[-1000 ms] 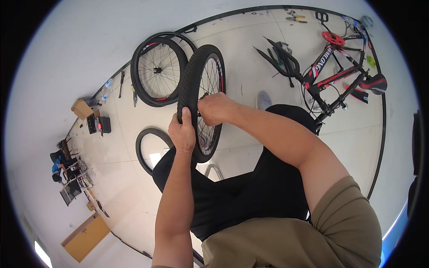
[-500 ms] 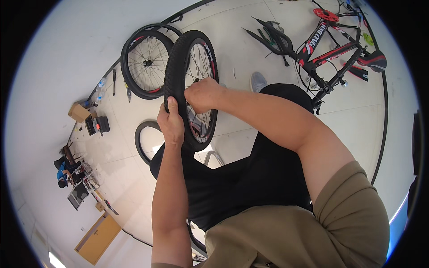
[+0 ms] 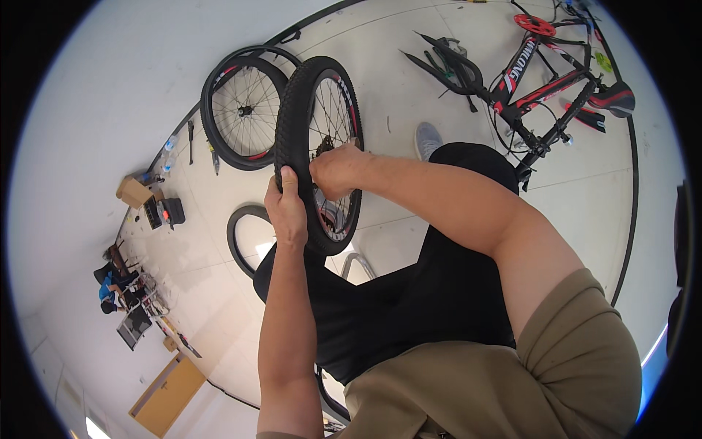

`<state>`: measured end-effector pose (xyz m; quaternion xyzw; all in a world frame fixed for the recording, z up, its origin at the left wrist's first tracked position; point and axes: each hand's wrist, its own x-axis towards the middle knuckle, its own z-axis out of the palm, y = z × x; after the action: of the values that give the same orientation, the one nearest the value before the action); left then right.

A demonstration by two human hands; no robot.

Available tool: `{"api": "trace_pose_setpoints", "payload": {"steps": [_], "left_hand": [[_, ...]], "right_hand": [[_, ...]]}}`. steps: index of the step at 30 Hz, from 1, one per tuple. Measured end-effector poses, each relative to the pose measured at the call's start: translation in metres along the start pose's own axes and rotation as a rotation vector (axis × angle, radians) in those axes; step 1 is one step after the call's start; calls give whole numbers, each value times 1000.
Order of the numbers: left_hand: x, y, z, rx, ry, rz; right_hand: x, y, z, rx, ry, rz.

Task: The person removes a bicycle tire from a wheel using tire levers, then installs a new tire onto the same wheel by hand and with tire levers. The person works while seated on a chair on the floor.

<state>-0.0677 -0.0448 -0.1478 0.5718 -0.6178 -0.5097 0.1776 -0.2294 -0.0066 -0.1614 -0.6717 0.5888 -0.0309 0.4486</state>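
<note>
A bicycle wheel (image 3: 295, 121) with a knobby black tyre and a black, red and white rim stands upright between my knees. My left hand (image 3: 288, 208) is closed around the tyre at its lower left side, thumb lying along the tread. My right hand (image 3: 336, 172) is closed in front of the spokes, by the inner edge of the tyre and rim. Its curled fingertips are hidden, so whatever they pinch cannot be seen. Just above that fist shows the dark hub with a sprocket (image 3: 322, 145).
Behind lies a second wheel (image 3: 252, 155) with a loose tyre beside it. Another tyre (image 3: 232, 238) rests on the floor at left. A black and red bicycle frame (image 3: 521, 102) lies at right. Bottles (image 3: 170, 154), a cardboard box (image 3: 134, 192) and a tool case (image 3: 172, 211) sit along the wall.
My right hand has slid slightly down along the wheel toward me, uncovering more of the hub. The left hand keeps its hold on the tyre. The whole view has shifted a little.
</note>
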Motion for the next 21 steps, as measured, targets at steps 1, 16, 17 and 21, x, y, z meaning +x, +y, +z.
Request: {"api": "trace_pose_setpoints", "payload": {"steps": [1, 16, 17, 21], "left_hand": [[-2, 1, 0, -2, -2, 3], [-10, -12, -2, 37, -24, -33], [-11, -10, 0, 35, -29, -26], [1, 13, 6, 99, -19, 83]], "right_hand": [[1, -1, 0, -6, -20, 0], [-8, -8, 21, -128, -98, -50], [-9, -7, 22, -128, -103, -55], [-8, 1, 7, -50, -20, -30]]}}
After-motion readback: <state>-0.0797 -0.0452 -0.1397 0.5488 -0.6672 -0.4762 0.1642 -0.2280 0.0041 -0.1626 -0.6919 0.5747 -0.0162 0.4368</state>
